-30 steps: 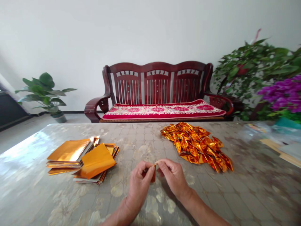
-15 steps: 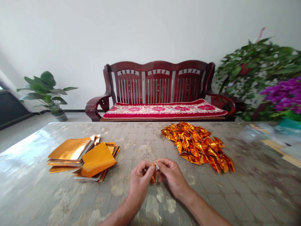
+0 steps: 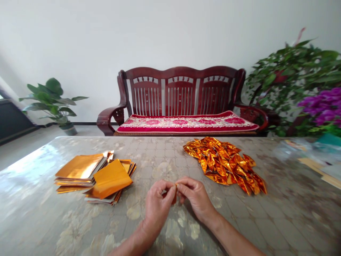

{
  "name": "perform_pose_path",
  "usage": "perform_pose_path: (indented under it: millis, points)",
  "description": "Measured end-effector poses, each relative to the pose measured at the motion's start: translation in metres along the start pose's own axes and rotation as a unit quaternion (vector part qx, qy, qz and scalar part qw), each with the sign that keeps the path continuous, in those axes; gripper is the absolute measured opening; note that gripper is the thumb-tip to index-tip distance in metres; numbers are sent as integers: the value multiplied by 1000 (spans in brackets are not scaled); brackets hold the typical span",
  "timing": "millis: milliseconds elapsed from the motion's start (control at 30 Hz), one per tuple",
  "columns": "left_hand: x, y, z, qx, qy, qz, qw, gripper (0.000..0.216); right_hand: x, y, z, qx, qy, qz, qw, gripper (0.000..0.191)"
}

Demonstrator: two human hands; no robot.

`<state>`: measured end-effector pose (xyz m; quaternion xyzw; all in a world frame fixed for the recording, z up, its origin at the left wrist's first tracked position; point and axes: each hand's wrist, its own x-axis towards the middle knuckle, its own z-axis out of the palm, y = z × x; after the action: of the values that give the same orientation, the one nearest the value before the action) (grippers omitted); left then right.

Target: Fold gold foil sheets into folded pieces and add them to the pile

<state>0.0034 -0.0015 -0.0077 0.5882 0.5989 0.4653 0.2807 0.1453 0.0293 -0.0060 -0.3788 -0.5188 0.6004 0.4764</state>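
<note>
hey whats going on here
A person is pinching a small piece of gold foil between the left hand and right hand, over a patterned tabletop. To the left of the hands lie stacks of square gold foil sheets. To their right sits a heap of folded, pointed foil pieces.

No readable text anywhere; plastic packet (image 3: 291,148) at table's far right too blurred to tell.
</note>
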Motion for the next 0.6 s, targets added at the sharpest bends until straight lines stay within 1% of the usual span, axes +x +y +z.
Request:
perform_pose_path:
  millis: [233, 300, 400, 467, 600]
  points:
    - [0, 1, -2, 27, -14, 36, 999, 26, 1, 0, -1, -55, 25, -52, 997, 19]
    - [-1, 2, -3, 34, -13, 46, 998, 22, 2, 0, -2, -72, 33, -65, 995, 17]
    - [-1, 2, -3, 38, -8, 41, 998, 17, 2, -1, -2, -84, 39, -76, 993, 17]
    - [0, 3, -3, 36, -4, 30, 999, 17, 1, -1, -2, -65, 29, -62, 996, 18]
    - [1, 3, -3, 35, -4, 22, 999, 16, -1, 0, -1, 12, -9, -8, 1000, 26]
